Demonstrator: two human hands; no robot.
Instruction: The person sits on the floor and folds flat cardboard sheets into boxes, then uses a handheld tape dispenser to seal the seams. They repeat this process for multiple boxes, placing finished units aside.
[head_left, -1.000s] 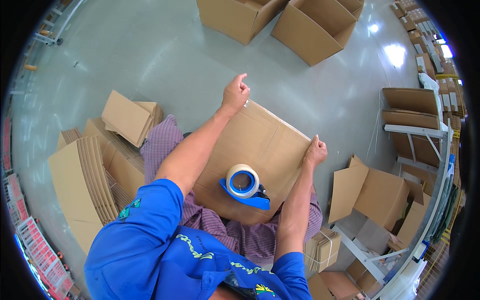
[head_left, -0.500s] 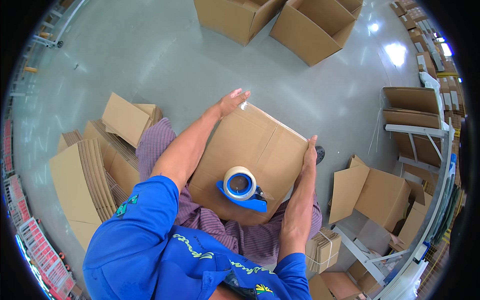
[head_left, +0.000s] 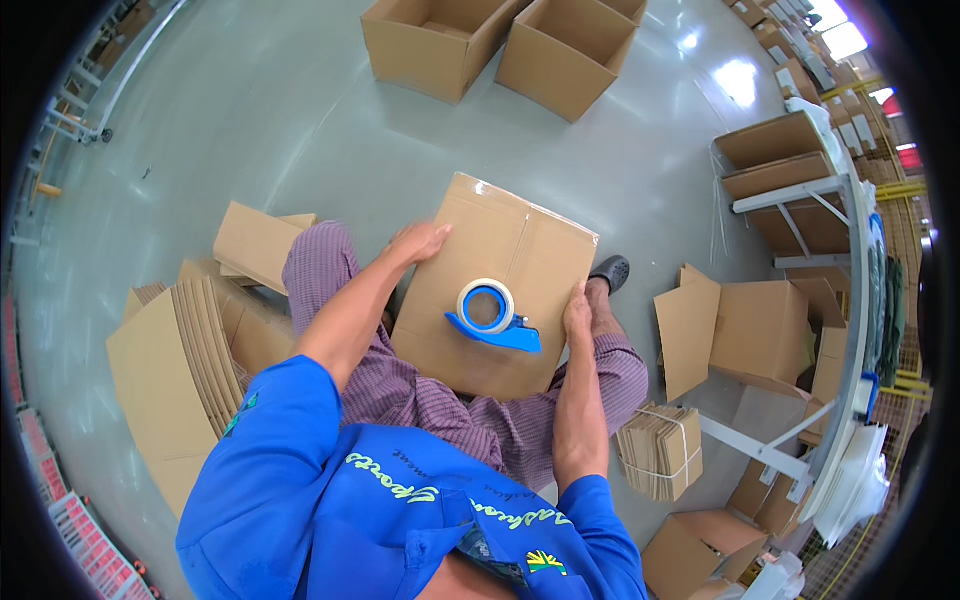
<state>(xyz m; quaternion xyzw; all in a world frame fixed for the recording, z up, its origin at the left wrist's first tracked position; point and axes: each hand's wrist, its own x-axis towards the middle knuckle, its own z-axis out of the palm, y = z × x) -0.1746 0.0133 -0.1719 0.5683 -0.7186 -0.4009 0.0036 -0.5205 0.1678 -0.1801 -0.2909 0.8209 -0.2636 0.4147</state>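
Note:
Between my legs is a brown cardboard box (head_left: 450, 330) with clear tape along its far edge and down its middle seam. My left hand (head_left: 420, 242) presses against the box's left side, its fingers closed at the edge. On the right side, my right hand (head_left: 578, 315) grips the opposite edge, with part of its fingers hidden beneath. A blue tape dispenser (head_left: 505, 333) with a roll of tape (head_left: 465, 298) lies on the box's top face, touched by neither hand.
Two open cartons (head_left: 565, 60) stand on the floor ahead. Flattened cardboard sheets (head_left: 160, 370) are stacked at my left. To the right are an open box (head_left: 755, 325), a strapped cardboard bundle (head_left: 660, 450) and a metal-framed rack (head_left: 800, 190). My dark shoe (head_left: 611, 271) is just beyond my right hand.
Both hands have slid from the box's far corners nearer to me along its sides. The tape dispenser stays on top. The view has shifted, showing more of my right foot.

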